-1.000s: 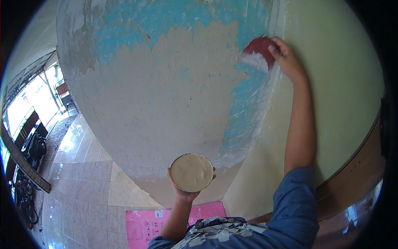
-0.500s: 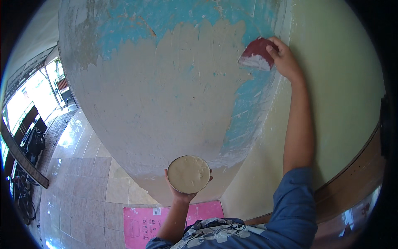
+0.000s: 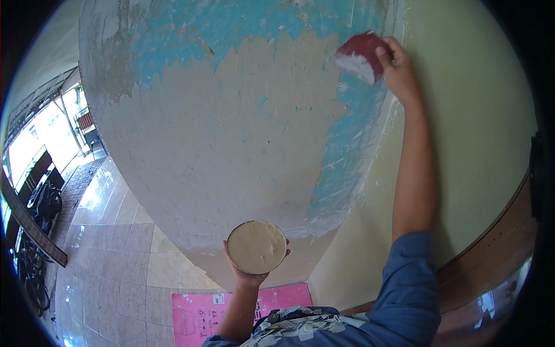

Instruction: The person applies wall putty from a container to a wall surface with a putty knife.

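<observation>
My right hand (image 3: 399,69) is closed on a dark red putty spreader (image 3: 370,49) with whitish filler along its lower side. It is up at the right part of the wall, over bare turquoise paint; whether its edge touches the wall I cannot tell. Held low in front of me, a round tub of beige putty (image 3: 256,247) rests in my left hand (image 3: 248,277), fingers curled around its sides. Beige filler (image 3: 231,139) coats the middle of the wall, with turquoise paint (image 3: 243,17) showing above it and in a strip (image 3: 341,144) down the right.
A pale green wall (image 3: 474,104) meets the filled wall at a corner on the right. Pink cardboard (image 3: 283,296) lies on the tiled floor (image 3: 115,254) below. Brown wood (image 3: 480,248) stands at lower right. A motorcycle (image 3: 46,199) is outside at left.
My right hand has moved up a little with the spreader, which has tilted. My left hand and the tub have shifted slightly left and down.
</observation>
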Action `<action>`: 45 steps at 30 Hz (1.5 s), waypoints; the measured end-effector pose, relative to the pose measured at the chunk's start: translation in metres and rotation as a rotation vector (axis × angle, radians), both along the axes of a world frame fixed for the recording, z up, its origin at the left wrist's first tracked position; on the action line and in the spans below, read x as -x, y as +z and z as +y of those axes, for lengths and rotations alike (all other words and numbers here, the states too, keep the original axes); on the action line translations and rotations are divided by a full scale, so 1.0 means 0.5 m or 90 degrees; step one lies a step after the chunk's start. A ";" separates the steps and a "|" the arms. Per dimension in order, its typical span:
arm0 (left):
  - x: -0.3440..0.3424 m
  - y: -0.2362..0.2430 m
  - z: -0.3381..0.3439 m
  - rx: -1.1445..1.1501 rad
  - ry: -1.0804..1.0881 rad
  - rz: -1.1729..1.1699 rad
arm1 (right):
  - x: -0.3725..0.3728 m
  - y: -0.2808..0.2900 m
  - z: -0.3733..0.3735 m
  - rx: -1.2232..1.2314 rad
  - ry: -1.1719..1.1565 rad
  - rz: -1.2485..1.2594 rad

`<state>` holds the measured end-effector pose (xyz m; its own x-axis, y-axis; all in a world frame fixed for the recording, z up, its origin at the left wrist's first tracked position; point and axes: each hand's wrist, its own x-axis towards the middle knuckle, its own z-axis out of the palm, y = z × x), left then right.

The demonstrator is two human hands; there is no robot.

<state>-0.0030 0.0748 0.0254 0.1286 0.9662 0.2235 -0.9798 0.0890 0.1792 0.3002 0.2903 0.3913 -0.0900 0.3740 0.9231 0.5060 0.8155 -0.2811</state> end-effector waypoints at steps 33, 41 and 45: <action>0.001 0.000 -0.001 0.037 0.008 0.044 | -0.003 -0.058 0.008 0.083 0.055 -0.056; 0.010 -0.003 -0.005 0.025 0.006 0.019 | -0.020 -0.040 -0.011 0.023 0.117 0.128; 0.014 -0.012 -0.003 0.009 -0.005 -0.002 | -0.003 -0.050 0.005 0.119 0.118 -0.084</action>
